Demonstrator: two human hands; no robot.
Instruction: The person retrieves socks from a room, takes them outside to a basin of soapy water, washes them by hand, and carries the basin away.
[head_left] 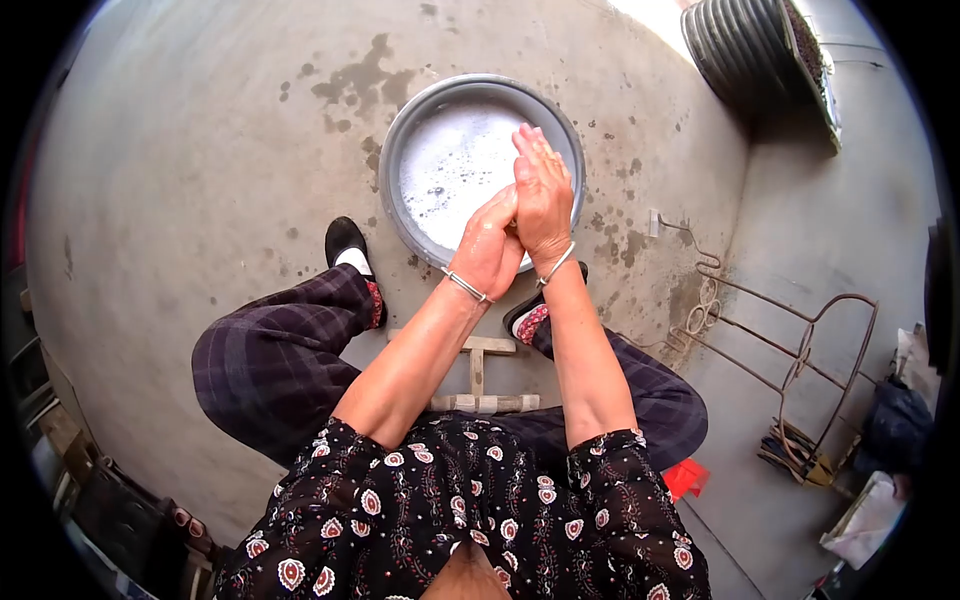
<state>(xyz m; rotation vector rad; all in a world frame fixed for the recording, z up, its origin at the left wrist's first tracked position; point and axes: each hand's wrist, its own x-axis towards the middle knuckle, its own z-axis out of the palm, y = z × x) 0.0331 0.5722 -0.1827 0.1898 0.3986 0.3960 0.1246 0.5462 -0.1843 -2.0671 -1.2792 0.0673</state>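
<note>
Over a grey round basin my two wet hands are pressed palm to palm. Whitish, foamy water with clusters of bubbles fills the basin. My left hand is cupped, its thumb side against the other hand and most of its fingers hidden. My right hand lies against it, fingers pressed together and pointing toward the far side of the basin. What lies between the palms, if anything, is hidden. A silver bangle circles my left wrist, and another bangle my right.
Beneath me is a low wooden stool, my feet on either side of the basin. Wet patches mark the concrete floor. A bent metal rack stands at right, a ribbed dark container at upper right. Red plastic lies beside my right leg.
</note>
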